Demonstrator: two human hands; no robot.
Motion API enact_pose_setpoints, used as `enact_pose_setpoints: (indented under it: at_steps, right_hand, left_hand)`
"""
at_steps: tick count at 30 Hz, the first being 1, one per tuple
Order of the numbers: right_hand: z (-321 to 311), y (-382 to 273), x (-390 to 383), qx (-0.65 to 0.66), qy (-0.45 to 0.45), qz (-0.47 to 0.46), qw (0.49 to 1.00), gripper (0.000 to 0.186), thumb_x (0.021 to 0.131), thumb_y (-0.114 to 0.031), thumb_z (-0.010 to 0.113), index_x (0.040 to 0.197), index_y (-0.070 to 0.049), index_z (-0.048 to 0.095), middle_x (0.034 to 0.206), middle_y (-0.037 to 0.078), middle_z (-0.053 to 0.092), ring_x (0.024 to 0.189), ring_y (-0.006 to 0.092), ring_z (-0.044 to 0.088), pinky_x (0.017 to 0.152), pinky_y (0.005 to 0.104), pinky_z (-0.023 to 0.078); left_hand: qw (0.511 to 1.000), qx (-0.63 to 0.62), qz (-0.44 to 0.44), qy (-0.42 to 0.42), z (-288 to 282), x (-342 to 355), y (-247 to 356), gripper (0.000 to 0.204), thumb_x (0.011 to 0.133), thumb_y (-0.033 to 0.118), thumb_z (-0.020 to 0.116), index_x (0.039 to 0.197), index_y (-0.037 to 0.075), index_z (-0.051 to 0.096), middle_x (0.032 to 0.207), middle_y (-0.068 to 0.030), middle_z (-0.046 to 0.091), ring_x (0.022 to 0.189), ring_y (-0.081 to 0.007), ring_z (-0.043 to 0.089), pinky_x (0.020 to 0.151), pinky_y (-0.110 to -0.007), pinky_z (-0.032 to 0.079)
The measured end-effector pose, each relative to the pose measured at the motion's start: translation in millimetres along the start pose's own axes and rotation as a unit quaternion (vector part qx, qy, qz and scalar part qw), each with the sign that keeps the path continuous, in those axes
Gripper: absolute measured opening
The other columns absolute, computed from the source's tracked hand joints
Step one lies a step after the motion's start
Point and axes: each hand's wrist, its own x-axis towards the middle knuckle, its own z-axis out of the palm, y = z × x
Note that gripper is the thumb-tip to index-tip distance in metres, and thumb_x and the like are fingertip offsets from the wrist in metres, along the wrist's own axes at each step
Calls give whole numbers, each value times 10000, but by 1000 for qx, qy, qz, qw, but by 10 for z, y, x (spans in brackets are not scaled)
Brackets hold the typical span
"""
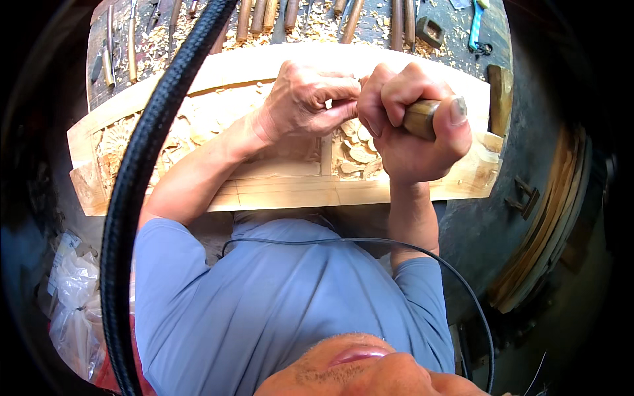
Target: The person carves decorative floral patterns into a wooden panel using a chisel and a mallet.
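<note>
A thick wooden handle, that of a carving chisel [421,120], sticks out of my right hand [411,153], whose fingers are wrapped round it with the thumb along its end. My left hand [300,99] is closed in a pinch against the front of the right fist, where the chisel's shank seems to pass. Its blade is hidden behind my hands. Both hands are over a long pale wooden panel [284,190] with a curved far edge. Carved relief [360,153] of rounded, leaf-like shapes shows below the hands, and more lies under my left forearm.
Several wood-handled tools [290,14] and shavings lie along the bench's far side. A small dark square block [430,32] and a blue-handled brush [475,26] are at far right. A thick black cable [142,171] crosses the left. Curved boards [548,218] stand at right.
</note>
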Motion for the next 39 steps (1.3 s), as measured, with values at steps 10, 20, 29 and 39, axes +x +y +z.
enact_pose_setpoints:
  at_steps: [10,20,29,39]
  right_hand:
    - [-767,-45,848,266,145,102,948,630,1109,-620,518,675,-170,446,576,19,470,340,140,348,393,289,312]
    - [-616,242,885,253,152,165,941,565,1100,-548,593,737,-132,472,619,12,449,419,157,447,349,262,315]
    - [-719,330,848,281,89,183,938,597,1101,-586,555,734,-128,444,605,58,461,356,155,385,343,248,306]
    - [-740,327,861,279,112,156,941,569,1100,-534,572,721,-132,437,619,31,448,417,154,432,333,251,309]
  left_hand:
    - [986,47,-128,100,-22,75,28,157,981,35,811,1133,5,838,889,-83,771,837,-157,720,753,-284,561]
    - [969,-129,-199,71,7,287,-60,145,963,87,827,1084,12,852,1050,-85,802,975,-149,739,845,-282,605]
    - [942,-244,-231,-21,52,253,-151,151,987,-16,793,1134,-43,811,1108,-94,747,968,-138,685,804,-263,552]
    - [966,-192,-171,-11,93,270,-158,150,953,-39,809,1102,-45,820,1078,-96,760,969,-148,689,820,-280,562]
